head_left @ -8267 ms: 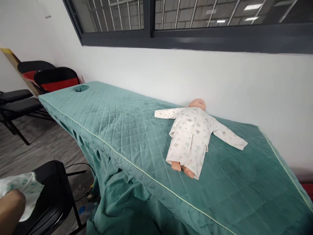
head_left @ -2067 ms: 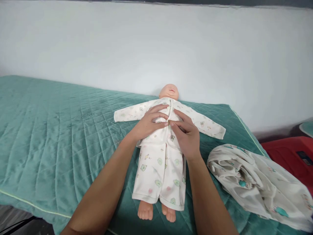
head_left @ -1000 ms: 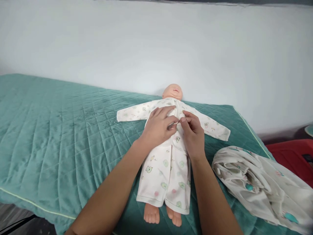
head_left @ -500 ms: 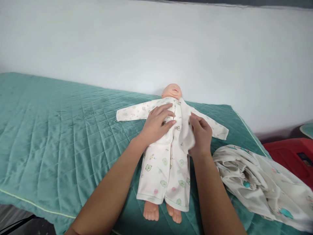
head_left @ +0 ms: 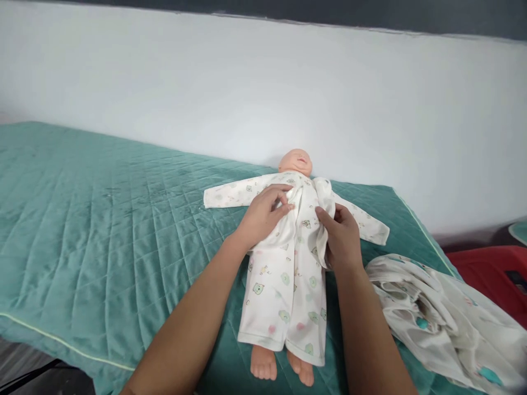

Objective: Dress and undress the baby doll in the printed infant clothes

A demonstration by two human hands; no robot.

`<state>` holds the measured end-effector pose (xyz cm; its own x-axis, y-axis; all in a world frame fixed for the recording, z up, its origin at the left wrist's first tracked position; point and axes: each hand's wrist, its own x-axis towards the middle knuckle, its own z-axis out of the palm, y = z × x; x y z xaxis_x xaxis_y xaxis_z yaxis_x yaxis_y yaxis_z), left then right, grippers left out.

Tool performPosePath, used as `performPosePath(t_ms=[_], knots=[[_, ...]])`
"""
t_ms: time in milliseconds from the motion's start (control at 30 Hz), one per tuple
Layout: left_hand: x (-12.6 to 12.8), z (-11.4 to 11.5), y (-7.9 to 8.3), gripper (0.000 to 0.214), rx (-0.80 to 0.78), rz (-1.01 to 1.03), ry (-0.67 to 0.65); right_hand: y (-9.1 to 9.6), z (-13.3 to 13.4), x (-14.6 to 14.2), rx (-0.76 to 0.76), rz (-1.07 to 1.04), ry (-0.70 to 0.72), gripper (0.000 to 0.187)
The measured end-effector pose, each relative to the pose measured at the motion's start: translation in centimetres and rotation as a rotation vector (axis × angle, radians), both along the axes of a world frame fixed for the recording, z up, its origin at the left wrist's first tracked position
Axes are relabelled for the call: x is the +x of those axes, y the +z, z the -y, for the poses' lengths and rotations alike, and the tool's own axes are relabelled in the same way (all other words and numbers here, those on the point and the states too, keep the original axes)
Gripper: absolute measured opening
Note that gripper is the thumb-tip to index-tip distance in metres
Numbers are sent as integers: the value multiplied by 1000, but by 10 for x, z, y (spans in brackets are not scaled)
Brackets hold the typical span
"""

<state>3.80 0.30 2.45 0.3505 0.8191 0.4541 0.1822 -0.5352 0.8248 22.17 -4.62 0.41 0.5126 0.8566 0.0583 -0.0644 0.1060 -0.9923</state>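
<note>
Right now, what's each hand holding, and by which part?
Right hand: the top, by its turned-back front flap. Left hand: at the opposite front edge, seemingly pinching it; can't tell for sure.

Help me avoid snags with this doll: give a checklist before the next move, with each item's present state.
1. Doll lying face up on the green cover: ok.
2. Right hand holding one jacket flap: ok.
3. Left hand firmly pinching the opposite flap: cannot tell.
4. Jacket front parted between the hands: ok.
5. Doll's arms free of the sleeves: cannot tell.
6. Bundled cloth apart from the jacket: ok.
</note>
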Motion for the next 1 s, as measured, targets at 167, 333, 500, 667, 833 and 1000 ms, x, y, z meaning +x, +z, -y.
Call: performPosePath(t_ms=[167, 333, 500, 667, 833, 1000], knots=[[-15, -25, -12, 12, -189, 404, 402, -5, -7, 16, -32, -44, -120, 37], [-44, -44, -16, 15, -480, 548, 576, -14, -22, 38, -116, 425, -366, 36], [-42, -46, -26, 38, -452, 258, 490, -19, -18, 77, -215, 764, -437, 29], [-37, -45, -27, 23, -385, 127, 322, -24, -5, 104, -293, 944, -550, 25], [-46, -53, -28, 25, -301, 107, 510, -21, 0, 68, -3, 1185, -402, 33], [-58, -57, -36, 37, -172, -170, 787, -22, -1, 43, 78, 1315, 39, 50]])
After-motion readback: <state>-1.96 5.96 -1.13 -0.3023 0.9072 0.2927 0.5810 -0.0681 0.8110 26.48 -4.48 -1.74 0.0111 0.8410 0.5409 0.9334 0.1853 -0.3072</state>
